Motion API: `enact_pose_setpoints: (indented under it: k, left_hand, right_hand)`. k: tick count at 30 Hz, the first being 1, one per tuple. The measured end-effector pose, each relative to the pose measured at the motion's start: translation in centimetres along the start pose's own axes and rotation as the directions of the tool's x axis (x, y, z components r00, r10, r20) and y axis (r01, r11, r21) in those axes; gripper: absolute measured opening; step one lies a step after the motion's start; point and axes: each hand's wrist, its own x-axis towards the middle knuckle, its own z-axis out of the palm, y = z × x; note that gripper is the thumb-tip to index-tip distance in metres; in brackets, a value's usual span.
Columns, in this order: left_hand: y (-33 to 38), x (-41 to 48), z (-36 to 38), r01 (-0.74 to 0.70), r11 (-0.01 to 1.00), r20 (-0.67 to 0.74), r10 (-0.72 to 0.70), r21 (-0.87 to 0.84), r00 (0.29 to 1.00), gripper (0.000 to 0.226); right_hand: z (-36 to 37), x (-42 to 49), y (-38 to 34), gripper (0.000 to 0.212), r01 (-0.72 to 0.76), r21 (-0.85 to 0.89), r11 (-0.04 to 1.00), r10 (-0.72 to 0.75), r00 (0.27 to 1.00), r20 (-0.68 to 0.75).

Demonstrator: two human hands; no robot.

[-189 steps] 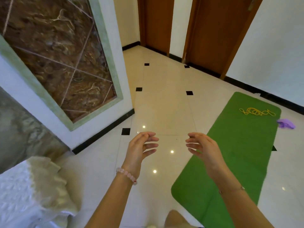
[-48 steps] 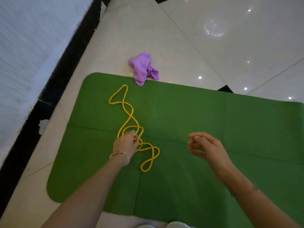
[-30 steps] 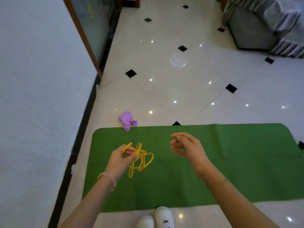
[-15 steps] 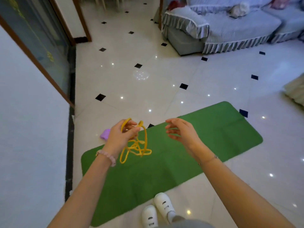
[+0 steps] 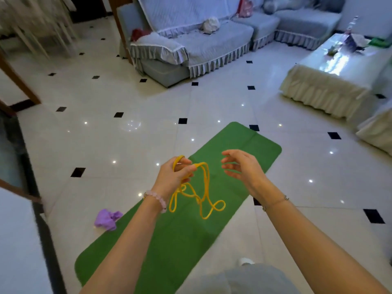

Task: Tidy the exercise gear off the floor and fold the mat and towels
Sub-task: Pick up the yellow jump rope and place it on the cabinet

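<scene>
Yellow cord (image 5: 199,200): looped bunch, pinched in left hand (image 5: 176,174) at frame centre, loops hanging downward over green mat (image 5: 169,240). Right hand (image 5: 241,168): fingers loosely apart, empty, just right of the cord's top. Purple towel (image 5: 107,219): lower left, on floor (image 5: 127,145).

The long green foam mat (image 5: 180,240) lies on the white tiled floor (image 5: 106,145). The crumpled purple cloth (image 5: 107,218) sits on the floor just left of it. The looped yellow cord (image 5: 199,200) hangs from the left hand (image 5: 176,174) above the mat, with the right hand (image 5: 241,166) beside it. Behind stands the grey frilled sofa (image 5: 201,45), and at far right the cloth-draped table (image 5: 322,85).
</scene>
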Motion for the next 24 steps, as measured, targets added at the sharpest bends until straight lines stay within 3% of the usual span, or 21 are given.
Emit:
enact_pose_setpoints:
  k: [8,19,24]
  left_hand:
    - [2.9,3.7,10.0,-0.041,0.996,0.197,0.025,0.081,0.980,0.014]
    - [4.1,8.5,29.9,-0.125,0.990,0.293,0.100,0.069,0.951,0.013]
    - [5.0,10.6,37.2,-0.172,0.975,0.358,0.112,0.141,0.927,0.015]
  right_hand:
    - [-10.3,-0.1,-3.1,0.019,0.086,0.090,0.992,-0.067,0.978,-0.195]
    - [-28.3,1.6,-6.3,0.022,0.112,0.125,0.986,-0.064,0.940,-0.334]
    - [-35.3,2.6,-7.5,0.020,0.125,0.132,0.983,-0.063,0.915,-0.399]
